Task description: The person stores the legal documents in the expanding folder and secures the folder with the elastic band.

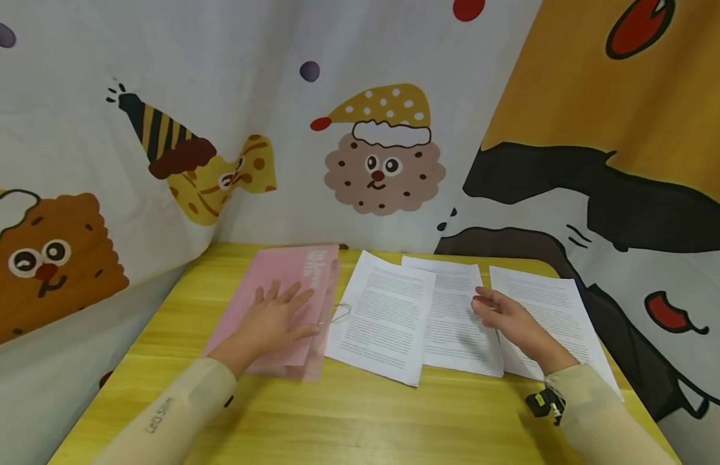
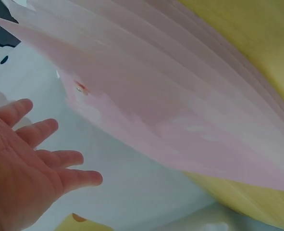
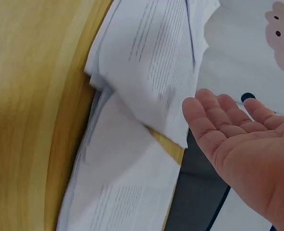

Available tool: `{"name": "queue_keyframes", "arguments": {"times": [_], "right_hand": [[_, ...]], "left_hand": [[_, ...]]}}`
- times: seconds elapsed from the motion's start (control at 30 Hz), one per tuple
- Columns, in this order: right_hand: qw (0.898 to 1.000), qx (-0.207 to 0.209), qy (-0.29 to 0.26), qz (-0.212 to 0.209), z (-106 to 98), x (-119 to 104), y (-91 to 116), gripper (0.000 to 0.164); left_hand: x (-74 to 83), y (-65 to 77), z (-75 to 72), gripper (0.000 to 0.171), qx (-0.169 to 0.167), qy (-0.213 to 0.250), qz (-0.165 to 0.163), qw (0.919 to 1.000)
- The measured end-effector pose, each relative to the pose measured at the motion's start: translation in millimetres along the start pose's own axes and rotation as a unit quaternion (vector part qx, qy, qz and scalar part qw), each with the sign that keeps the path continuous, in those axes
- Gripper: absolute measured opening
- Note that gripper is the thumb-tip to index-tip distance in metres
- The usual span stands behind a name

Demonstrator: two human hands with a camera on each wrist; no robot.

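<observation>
A pink folder [image 1: 284, 266] is lying near the table's far left corner, its top reaching the far edge. Above it the left hand [image 1: 272, 326] is hovering palm down, fingers spread wide and gripping nothing; the left wrist view is showing a gap between hand and folder. A thin loop [image 1: 350, 310] is sticking out from the folder's right side. Just beyond, the left paper stack [image 1: 389, 316] is overlapping the middle paper stack [image 1: 461, 316], and the right paper stack [image 1: 540, 297] is lying along the table's right edge. The right hand [image 1: 513, 323] is hanging over these last two, fingers slightly bent and close together, holding nothing. Beige sleeves [image 1: 174, 413] are covering both forearms. Behind the far edge of the table [image 1: 360, 420], a cartoon-printed curtain [image 1: 267, 39] is hanging.
</observation>
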State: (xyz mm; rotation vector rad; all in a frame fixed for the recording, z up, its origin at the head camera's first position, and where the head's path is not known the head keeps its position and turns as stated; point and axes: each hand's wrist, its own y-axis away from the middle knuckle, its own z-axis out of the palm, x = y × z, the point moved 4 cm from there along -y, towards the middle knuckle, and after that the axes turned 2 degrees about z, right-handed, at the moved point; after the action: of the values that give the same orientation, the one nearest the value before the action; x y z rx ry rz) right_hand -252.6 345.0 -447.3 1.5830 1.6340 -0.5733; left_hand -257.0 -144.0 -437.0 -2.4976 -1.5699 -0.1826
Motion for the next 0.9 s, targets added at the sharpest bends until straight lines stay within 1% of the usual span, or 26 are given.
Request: {"name": "queue_keyframes", "arguments": {"times": [0.13,0.2,0.27,0.33,0.4,0.43,0.5,0.57,0.63,0.77,0.9], "right_hand": [[0.998,0.024,0.054,0.013,-16.4,10.9,3.7,0.093],[0.995,0.044,0.083,0.036,-29.9,22.3,6.3,0.098],[0.989,0.071,0.114,0.065,-45.3,37.4,9.2,0.101],[0.978,0.104,0.146,0.11,-61.3,54.6,13.9,0.102],[0.962,0.138,0.172,0.161,-76.5,72.3,20.0,0.101],[0.954,0.151,0.178,0.187,-83.0,81.1,23.5,0.102],[0.939,0.164,0.184,0.24,-92.2,96.9,31.1,0.104],[0.929,0.165,0.182,0.278,-97.9,109.7,37.3,0.107],[0.923,0.157,0.177,0.302,-101.2,119.2,41.4,0.111],[0.917,0.146,0.175,0.326,-105.0,126.7,44.7,0.112],[0.916,0.144,0.171,0.333,-106.1,126.0,44.4,0.109]], "left_hand": [[4.4,-0.4,0.6,0.085,-0.009,-0.002,-0.004,0.9999],[5.7,-1.9,1.5,0.086,-0.012,-0.005,-0.006,0.9999],[6.4,-3.4,2.7,0.086,-0.015,-0.009,-0.008,0.9998],[6.6,-5.3,4.4,0.085,-0.019,-0.011,-0.01,0.9997],[6.8,-6.4,5.6,0.085,-0.024,-0.011,-0.012,0.9996],[7.3,-6.7,5.8,0.086,-0.026,-0.01,-0.013,0.9995],[8.2,-7.9,7.0,0.086,-0.033,-0.008,-0.016,0.9993],[9.5,-9.0,8.2,0.086,-0.038,-0.004,-0.021,0.999],[11.3,-10.5,9.3,0.086,-0.043,0.0,-0.026,0.9988],[15.7,-14.9,9.4,0.088,-0.051,0.002,-0.035,0.9981],[20.2,-21.8,10.5,0.092,-0.061,0.0,-0.038,0.9975]]}}
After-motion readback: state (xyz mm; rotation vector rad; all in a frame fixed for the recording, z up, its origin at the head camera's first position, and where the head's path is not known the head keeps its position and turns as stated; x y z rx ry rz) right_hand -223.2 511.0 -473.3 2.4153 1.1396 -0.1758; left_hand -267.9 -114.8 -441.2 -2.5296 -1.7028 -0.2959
